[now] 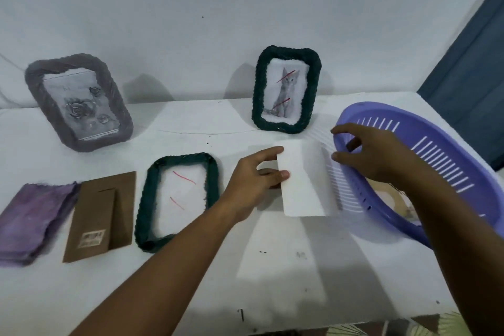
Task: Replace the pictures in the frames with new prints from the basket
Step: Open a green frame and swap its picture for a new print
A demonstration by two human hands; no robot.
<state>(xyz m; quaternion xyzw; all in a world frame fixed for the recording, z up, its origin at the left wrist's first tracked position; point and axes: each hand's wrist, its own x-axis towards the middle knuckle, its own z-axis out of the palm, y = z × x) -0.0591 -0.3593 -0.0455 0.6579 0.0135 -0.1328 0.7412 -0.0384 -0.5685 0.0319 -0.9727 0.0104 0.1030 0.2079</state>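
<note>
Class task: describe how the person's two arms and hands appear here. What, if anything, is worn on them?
Both forearms are bare as far as the picture shows: no sleeves reach into view. The left hand and right hand wear no gloves, and no rings, watch or bracelets are visible. No markings show on either arm.

One head-worn wide-angle view, looked forward and down from above the table (286, 267) near edge, facing the wall (191, 8). Close range: both forearms entered from the bottom, left hand (252, 180) and right hand (373, 155) mid-frame. Edges bowed by the lens. No second view to share.
</note>
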